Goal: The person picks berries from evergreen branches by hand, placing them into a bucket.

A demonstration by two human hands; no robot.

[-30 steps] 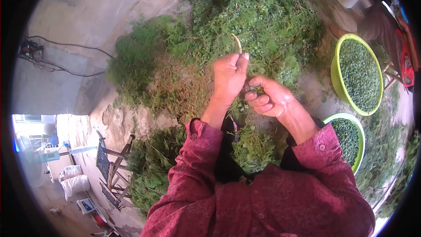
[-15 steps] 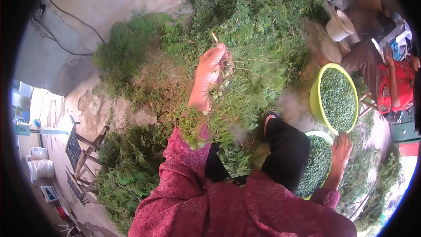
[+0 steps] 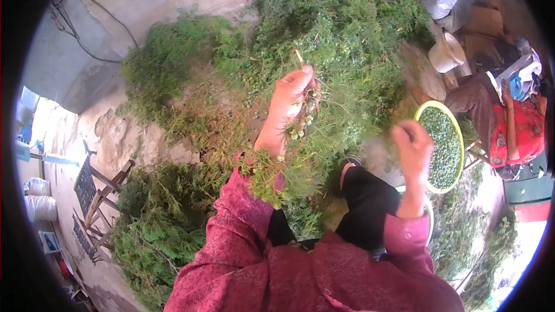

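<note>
My left hand point(image 3: 289, 97) is closed round the stem of a leafy green conifer sprig point(image 3: 283, 180) with small pale green cones. The cut end of its stem pokes up above my thumb, and the foliage hangs down over my wrist. My right hand point(image 3: 414, 153) is raised in front of a yellow-green basin point(image 3: 461, 149) filled with small green cones. Its fingers look curled but are smeared by motion, so whether anything is in them cannot be told. A second basin point(image 3: 430, 219) stands nearer me, mostly hidden behind my right forearm.
A large heap of green branches point(image 3: 341, 34) lies ahead, with another pile point(image 3: 156, 225) at the left. A person in red point(image 3: 520, 133) sits at the right near a white bucket point(image 3: 447, 53). A wooden-framed chair point(image 3: 98, 190) stands at the left.
My right hand has left the basins' rims and moved up and to the left. My left hand still grips the sprig, shifted slightly to the right in view.
</note>
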